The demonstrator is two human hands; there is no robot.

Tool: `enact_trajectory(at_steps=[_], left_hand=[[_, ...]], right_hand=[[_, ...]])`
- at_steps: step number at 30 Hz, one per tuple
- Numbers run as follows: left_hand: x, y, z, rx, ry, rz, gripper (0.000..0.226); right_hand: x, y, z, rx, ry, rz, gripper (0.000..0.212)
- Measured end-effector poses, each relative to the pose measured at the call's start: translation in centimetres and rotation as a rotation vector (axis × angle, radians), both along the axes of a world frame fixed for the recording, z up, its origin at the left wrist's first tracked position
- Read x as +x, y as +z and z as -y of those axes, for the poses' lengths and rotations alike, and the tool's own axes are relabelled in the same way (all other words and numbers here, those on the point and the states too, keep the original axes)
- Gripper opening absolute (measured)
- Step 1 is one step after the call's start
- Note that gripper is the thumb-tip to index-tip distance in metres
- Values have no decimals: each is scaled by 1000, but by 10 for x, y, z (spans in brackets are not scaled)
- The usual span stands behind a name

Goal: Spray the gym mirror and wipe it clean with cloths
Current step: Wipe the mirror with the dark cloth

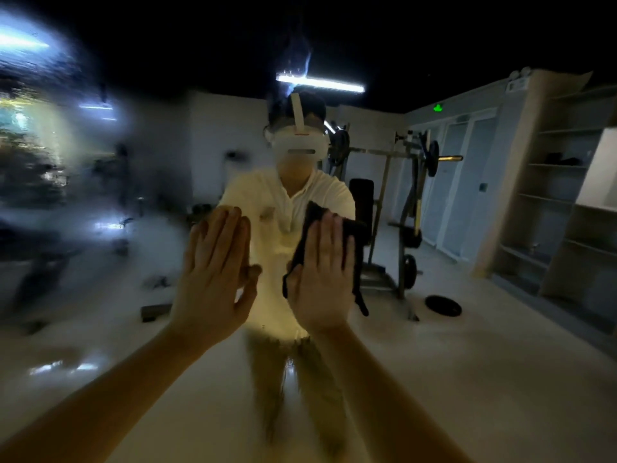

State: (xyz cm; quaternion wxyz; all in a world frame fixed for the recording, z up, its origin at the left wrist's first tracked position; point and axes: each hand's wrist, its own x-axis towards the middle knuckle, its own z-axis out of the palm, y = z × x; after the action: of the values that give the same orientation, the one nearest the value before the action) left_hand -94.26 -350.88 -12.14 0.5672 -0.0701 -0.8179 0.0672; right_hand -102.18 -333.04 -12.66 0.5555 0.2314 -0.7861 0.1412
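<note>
The wiping looks about midway. The right hand (322, 272) presses a dark cloth (314, 210) flat on the mirror (467, 345), fingers straight and together. The left hand (213, 272) lies flat on the glass, fingers straight, with no cloth showing under it. The mirror's right side reads clear; its left is wet and smeared (50, 145) and likely needs wiping.
</note>
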Motion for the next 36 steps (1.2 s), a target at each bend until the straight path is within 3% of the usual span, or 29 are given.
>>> enact_trajectory(at_steps=[4,8,19,22,26,36], left_hand=[[13,-18,6,24,23,44,73],[10,-29,-5,12,-27,92,79],[-39,-54,-39,70,83,67,99],[-40,-55,-34,47,94,60,100],[-39,-54,-32,47,83,94,100],[19,-60,12,-102,66,214,90]], right_hand=[[15,-16,27,225,132,-23,76],[-1,-18,-21,394,112,-97,77],[-49,-61,-204,-228,-180,129,70],[-52,-72,-217,-473,-222,218,71],[-45,-83,-177,-596,-208,238,71],[3,-86,-16,-12,7,118,76]])
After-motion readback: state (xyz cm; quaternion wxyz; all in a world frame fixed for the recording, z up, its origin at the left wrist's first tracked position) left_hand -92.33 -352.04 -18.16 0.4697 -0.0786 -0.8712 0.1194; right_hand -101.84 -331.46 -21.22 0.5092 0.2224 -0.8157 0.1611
